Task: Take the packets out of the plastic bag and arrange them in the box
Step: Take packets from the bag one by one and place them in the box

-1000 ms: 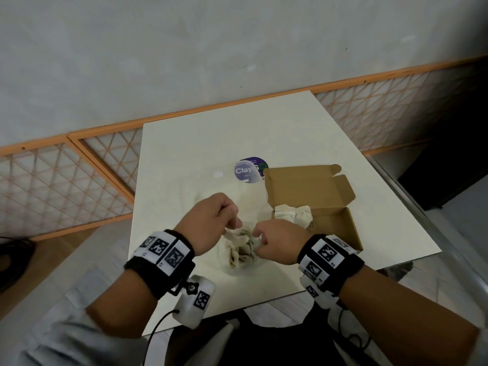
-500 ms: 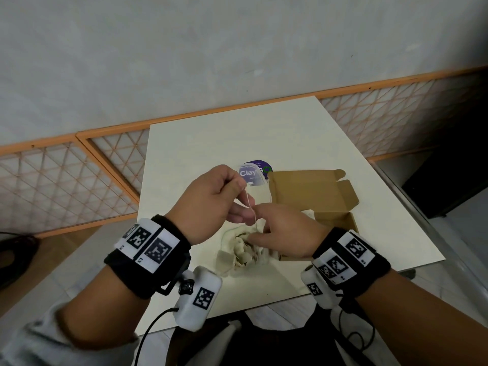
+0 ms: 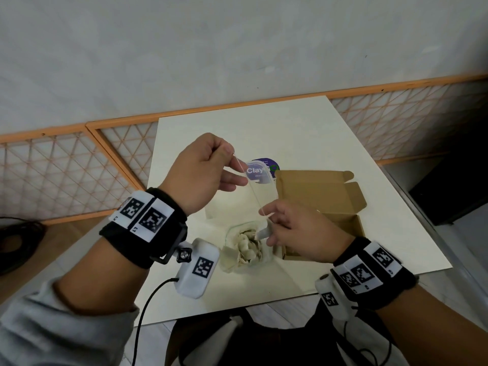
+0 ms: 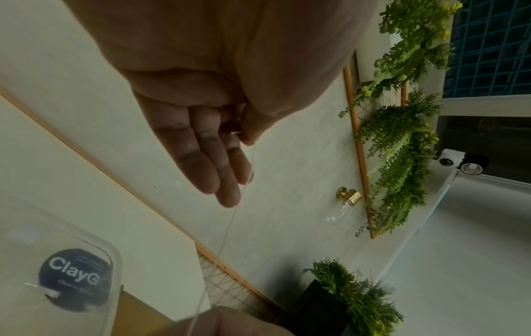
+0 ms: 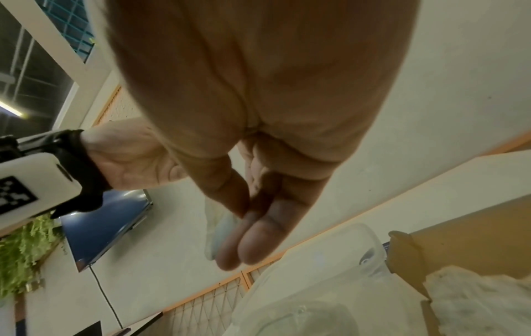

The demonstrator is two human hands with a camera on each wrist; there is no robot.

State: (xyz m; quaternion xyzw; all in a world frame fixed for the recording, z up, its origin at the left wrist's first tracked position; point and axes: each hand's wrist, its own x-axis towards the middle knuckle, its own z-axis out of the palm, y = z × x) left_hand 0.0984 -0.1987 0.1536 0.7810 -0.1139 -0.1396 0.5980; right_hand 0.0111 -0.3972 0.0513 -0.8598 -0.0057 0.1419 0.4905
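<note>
The left hand (image 3: 202,171) is raised above the right — its thumb and forefinger are pressed together in a pinch, the other fingers (image 4: 201,163) left extended. The right hand (image 3: 298,231) is held lower, back upward — thumb closed against the straight fingers (image 5: 252,236). Banded wrists are kept aloft, forearms angled inward.

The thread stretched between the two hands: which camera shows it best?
The head view: the thread runs whole from left hand to right hand. The left wrist view shows its upper length, pinched and faint. The right wrist view does not show it.
</note>
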